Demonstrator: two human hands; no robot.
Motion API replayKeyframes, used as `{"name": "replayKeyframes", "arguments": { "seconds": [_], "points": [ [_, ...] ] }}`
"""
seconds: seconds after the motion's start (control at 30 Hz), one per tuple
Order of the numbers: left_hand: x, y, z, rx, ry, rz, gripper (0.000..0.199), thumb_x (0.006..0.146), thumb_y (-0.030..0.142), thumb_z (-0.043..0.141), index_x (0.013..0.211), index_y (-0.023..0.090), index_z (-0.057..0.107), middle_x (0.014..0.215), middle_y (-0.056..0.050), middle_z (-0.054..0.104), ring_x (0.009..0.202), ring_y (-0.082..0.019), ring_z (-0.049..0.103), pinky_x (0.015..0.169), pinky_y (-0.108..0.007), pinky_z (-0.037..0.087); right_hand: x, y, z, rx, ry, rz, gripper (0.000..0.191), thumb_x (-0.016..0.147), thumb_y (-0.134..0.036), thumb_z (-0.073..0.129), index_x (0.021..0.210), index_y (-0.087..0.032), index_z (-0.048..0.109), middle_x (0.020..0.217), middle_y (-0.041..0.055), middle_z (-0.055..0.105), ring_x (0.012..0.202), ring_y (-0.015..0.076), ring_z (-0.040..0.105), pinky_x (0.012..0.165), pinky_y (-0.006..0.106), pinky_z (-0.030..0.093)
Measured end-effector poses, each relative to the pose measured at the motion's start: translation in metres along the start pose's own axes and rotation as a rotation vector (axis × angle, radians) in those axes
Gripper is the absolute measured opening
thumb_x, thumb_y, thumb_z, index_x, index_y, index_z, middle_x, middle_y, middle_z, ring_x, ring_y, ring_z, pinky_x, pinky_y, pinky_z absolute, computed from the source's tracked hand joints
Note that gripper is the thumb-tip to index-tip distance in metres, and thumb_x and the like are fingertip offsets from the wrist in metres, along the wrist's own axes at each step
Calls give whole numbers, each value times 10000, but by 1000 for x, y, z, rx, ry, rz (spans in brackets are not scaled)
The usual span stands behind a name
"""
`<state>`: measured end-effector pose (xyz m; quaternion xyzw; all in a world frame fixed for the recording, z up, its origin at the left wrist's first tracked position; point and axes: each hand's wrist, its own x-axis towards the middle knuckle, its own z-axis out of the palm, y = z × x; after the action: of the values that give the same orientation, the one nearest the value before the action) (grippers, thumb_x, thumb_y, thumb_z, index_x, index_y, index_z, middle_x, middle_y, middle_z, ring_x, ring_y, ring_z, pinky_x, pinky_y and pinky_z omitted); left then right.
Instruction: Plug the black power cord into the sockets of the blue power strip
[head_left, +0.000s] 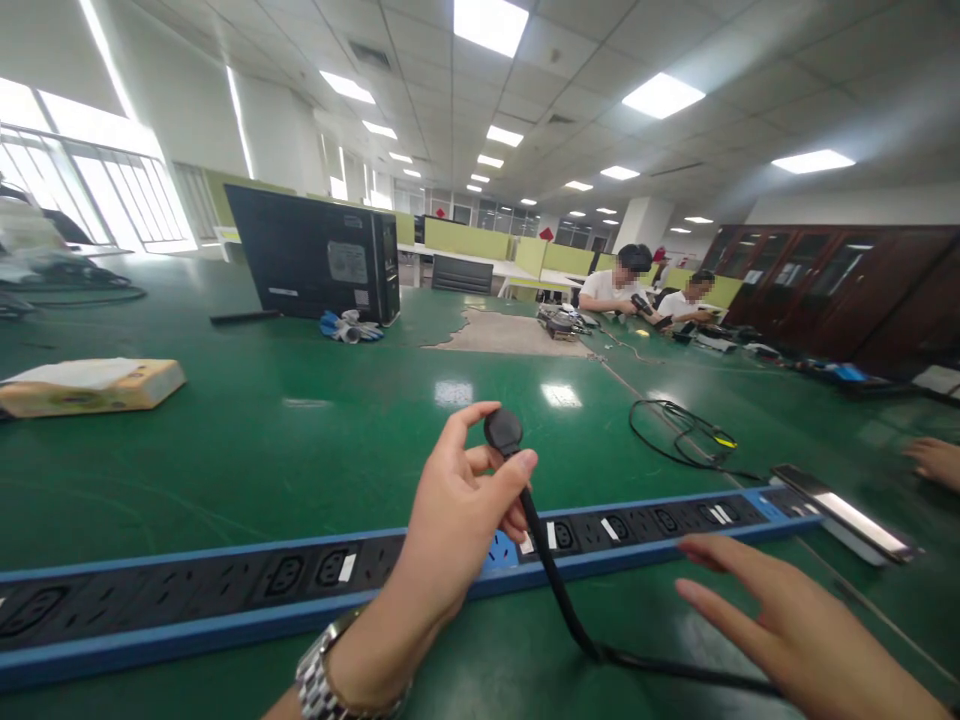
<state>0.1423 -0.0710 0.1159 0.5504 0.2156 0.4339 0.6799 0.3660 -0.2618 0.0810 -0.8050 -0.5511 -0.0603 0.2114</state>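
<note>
- The green table (315, 460) spreads out beneath and beyond both our hands; its glossy top could let things slide if we bump them.
- The long blue-and-black power strip (225, 590) lies across it, just beyond our right fingertips and passing behind our left wrist. It could shift if an uneven push lands on one end.
- Our right hand (780, 610) is spread and holds nothing we can see; sweeping inward, it could snag the cable.
- Our left hand (461, 490) pinches the plug between thumb and fingers, raised above the strip; a loose pinch could let it twist.
- The thick black cable (555, 575) drops from our left hand, then bends toward our right forearm. Its stiffness could tug the plug askew.
- The round black plug (503, 430) sits at our left fingertips; we cannot see its pins, so misalignment is possible.
</note>
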Motion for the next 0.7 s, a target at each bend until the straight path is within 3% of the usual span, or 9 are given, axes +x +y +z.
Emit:
{"name": "replayKeyframes", "arguments": {
  "seconds": [0.1, 0.17, 0.27, 0.37, 0.43, 0.5, 0.6, 0.7],
  "points": [
    [-13, -3, 14, -73, -78, -78, 633, 773, 315, 671, 1297, 225, 327, 690, 60, 579, 449, -108, 579, 410, -207, 506, 0, -45, 8, 218, 36, -188, 627, 799, -614, 565, 1272, -203, 588, 1099, 88, 709, 928, 220, 699, 759, 256, 589],
    [-24, -7, 23, -102, -131, -107, 630, 772, 302, 668, 1298, 243, 326, 725, 53, 581, 517, -122, 611, 443, -210, 513, 0, -72, 13, 352, 31, -263, 650, 821, -581, 568, 1343, -197, 510, 1031, 79, 724, 782, 172, 715, 670, 197, 585],
    [-37, -18, 30, -60, -146, -94, 603, 769, 257, 664, 1286, 238, 355, 775, 22, 628, 642, -126, 634, 549, -197, 500, -1, -92, 20, 388, 30, -213, 512, 878, -416, 566, 1345, -220, 490, 854, 21, 724, 523, 97, 644, 497, 138, 534],
    [-42, -33, 32, 55, -190, -116, 562, 728, 233, 683, 1227, 198, 427, 710, 21, 632, 624, -118, 604, 557, -186, 455, -4, -84, 25, 386, 5, -154, 585, 897, -344, 531, 1440, -207, 360, 881, 23, 721, 429, 77, 584, 440, 144, 508],
    [-42, -44, 33, 146, -285, -161, 489, 724, 245, 660, 1176, 176, 488, 654, 22, 616, 569, -118, 577, 516, -187, 425, -5, -71, 26, 346, -36, -112, 637, 895, -347, 521, 1475, -198, 304, 966, 50, 725, 497, 96, 635, 486, 155, 533],
    [-41, -54, 35, 223, -399, -185, 451, 753, 271, 610, 1183, 167, 523, 683, -7, 645, 576, -129, 591, 507, -192, 417, -5, -56, 26, 294, -85, -100, 588, 878, -372, 531, 1426, -193, 416, 1052, 76, 718, 732, 149, 711, 660, 180, 571],
    [-41, -67, 35, 307, -523, -215, 514, 805, 322, 561, 1298, 197, 488, 830, -52, 702, 613, -135, 623, 503, -189, 412, -1, -35, 24, 293, -136, -80, 483, 837, -409, 536, 1266, -199, 606, 1173, 88, 677, 1056, 216, 653, 874, 222, 527],
    [-48, -83, 30, 538, -638, -268, 493, 802, 335, 630, 1275, 246, 522, 809, -13, 707, 627, -134, 626, 514, -192, 418, 6, -14, 23, 375, -115, 114, 489, 813, -450, 507, 1220, -203, 620, 1096, 88, 702, 970, 217, 680, 774, 220, 556]
  ]
}}
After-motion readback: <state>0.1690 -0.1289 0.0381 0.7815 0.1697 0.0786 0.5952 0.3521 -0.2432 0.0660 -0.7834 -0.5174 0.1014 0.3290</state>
